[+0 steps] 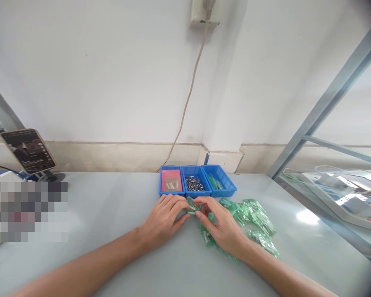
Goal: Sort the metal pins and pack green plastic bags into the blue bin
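Note:
A small green plastic bag point(191, 204) with pale pieces in it is pinched between both hands, just in front of the blue trays. My left hand point(165, 216) grips its left side between thumb and fingers. On its right side, my right hand point(219, 222) holds it with thumb and index finger. Beside and partly under my right hand lies a spread of filled green bags point(255, 216). The middle blue tray point(207, 193) holds dark metal screws or pins; the left tray point(160, 185) has a red sheet and a small clear packet; the right tray point(230, 187) contains green pieces.
A phone point(29, 150) stands on a holder at the far left, near a blurred-out patch. The grey table point(111, 214) meets a white wall with a hanging cable point(190, 90). Metal frame bars point(327, 97) rise at the right, beside white equipment point(355, 204).

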`<state>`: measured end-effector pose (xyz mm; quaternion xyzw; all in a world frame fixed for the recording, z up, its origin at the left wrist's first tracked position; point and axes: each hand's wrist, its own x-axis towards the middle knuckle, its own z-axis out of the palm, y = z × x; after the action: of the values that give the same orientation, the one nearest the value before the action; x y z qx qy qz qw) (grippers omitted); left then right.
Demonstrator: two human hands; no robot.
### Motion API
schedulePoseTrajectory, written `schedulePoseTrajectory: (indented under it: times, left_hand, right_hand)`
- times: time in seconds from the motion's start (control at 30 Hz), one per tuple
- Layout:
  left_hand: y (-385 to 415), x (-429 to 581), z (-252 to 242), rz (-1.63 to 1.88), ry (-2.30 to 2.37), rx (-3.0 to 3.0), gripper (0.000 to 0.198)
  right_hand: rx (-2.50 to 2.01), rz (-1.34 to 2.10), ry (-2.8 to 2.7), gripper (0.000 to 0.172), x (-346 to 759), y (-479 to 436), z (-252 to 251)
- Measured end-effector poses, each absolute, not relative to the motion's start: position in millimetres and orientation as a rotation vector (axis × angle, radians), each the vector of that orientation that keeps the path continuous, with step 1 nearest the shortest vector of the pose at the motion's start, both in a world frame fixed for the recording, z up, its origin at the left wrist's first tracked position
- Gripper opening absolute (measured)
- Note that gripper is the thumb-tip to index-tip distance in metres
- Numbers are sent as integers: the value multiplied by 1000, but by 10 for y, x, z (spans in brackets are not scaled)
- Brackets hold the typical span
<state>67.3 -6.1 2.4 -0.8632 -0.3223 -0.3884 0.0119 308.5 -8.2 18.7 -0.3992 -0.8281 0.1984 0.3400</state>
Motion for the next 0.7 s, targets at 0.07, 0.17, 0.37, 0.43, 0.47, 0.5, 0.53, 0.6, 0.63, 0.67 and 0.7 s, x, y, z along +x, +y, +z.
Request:
schedulePoseTrajectory:
  times: [0.07,0.17,0.37,0.43,0.47,0.5,0.53,0.6,0.63,0.67,0.7]
  left_hand:
    - [-56,672,13,-1204,-1002,-2704,7]
    - [-54,674,0,-1209,-983,-2704,8]
    - [-66,680,5,-1205,-997,-2696,9]
    - [-69,678,6,-1205,-1008,-2699,10]
    - [-70,678,5,-1206,-1013,-2703,10]
    - [-71,677,5,-1208,-1017,-2706,10]
    - [-72,677,4,-1212,-1019,-2709,11]
    - [-75,678,5,-1222,-1015,-2715,12]
    - [-76,679,7,-1225,-1015,-2718,13]
    - [-77,679,9,-1226,-1016,-2722,14]
    - [-77,679,12,-1224,-1018,-2728,14]
  right_hand:
    - [-1039,525,-2160,24,3089,-79,177]
    - [-1034,538,-2178,23,3090,-78,177]
    - [-1046,546,-2189,22,3085,-82,197]
    - [-1044,555,-2187,22,3083,-78,197]
    - [-1044,559,-2186,22,3082,-77,196]
    - [-1045,562,-2186,22,3081,-77,194]
    - [-1047,563,-2185,22,3081,-78,193]
    - [-1052,564,-2186,23,3084,-83,189]
    - [-1052,566,-2188,23,3085,-86,187]
    - [-1051,567,-2190,23,3087,-89,185]
    - [-1050,570,-2190,23,3088,-90,184]
